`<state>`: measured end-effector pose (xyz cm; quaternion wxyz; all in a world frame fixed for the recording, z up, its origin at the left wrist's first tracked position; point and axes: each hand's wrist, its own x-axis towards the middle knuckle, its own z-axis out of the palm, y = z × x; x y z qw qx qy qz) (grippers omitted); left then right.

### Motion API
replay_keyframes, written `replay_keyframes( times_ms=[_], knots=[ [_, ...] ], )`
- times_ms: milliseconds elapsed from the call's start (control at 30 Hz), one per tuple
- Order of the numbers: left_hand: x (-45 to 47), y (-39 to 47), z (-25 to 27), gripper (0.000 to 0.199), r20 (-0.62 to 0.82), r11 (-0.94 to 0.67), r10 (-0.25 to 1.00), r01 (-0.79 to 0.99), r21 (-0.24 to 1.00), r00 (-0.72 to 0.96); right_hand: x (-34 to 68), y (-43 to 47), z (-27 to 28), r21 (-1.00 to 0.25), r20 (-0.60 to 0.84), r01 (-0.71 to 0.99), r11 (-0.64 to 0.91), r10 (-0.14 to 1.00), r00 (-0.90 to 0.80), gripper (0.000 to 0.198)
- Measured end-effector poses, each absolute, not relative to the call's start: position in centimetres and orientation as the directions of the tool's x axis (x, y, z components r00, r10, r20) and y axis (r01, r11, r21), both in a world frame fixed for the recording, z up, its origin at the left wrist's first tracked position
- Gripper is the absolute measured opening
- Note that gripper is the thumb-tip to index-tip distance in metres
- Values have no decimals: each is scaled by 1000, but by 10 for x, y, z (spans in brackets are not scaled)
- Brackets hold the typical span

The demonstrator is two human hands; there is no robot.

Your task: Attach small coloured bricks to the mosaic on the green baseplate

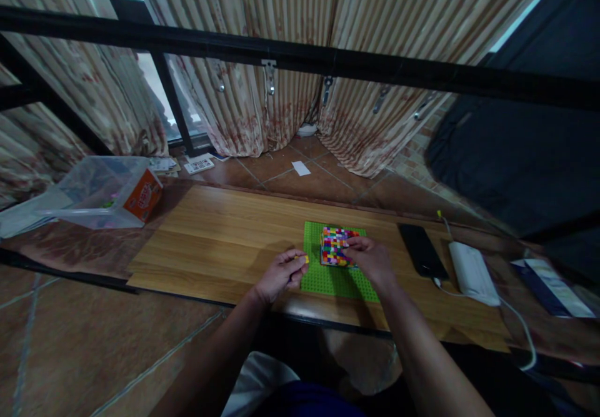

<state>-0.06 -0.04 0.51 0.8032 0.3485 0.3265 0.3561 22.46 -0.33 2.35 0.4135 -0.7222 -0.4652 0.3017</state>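
A green studded baseplate [323, 284] lies on the wooden board, and a block of small multicoloured building bricks [331, 246] sits on its upper part. My left hand [281, 274] is at the plate's left edge, pinching a small yellow brick [307, 259] between thumb and forefinger. From the right, my right hand [374, 261] reaches over the multicoloured bricks. Its thumb and forefinger are closed together at the right part of the build. What lies between those fingertips, if anything, is too small to make out. That hand covers the build's lower right corner.
Right of the plate lie a black phone [422, 250] with a cable plugged in and a white power bank-like device [473, 273]. A clear plastic bin [100, 217] with an orange label stands at the far left. A black metal bar [300, 52] crosses in front of striped curtains.
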Motion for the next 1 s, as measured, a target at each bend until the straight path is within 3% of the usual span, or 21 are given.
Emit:
replay_keyframes(
  times_ms=[167,400,700,1000],
  knots=[
    [-1,-1,4,37,-268,493,800,-334,803,536,194,-28,32,-848,165,523,-90,892,421,24],
    [-4,0,5,35,-252,484,777,-292,825,577,149,-42,39,-776,208,609,164,978,1,27],
    [-5,1,8,37,-264,492,746,-240,837,611,148,-47,35,-752,251,613,243,965,-75,18],
    [-3,0,10,36,-275,486,724,-185,854,633,157,-57,31,-712,293,656,250,955,-46,19]
  ],
)
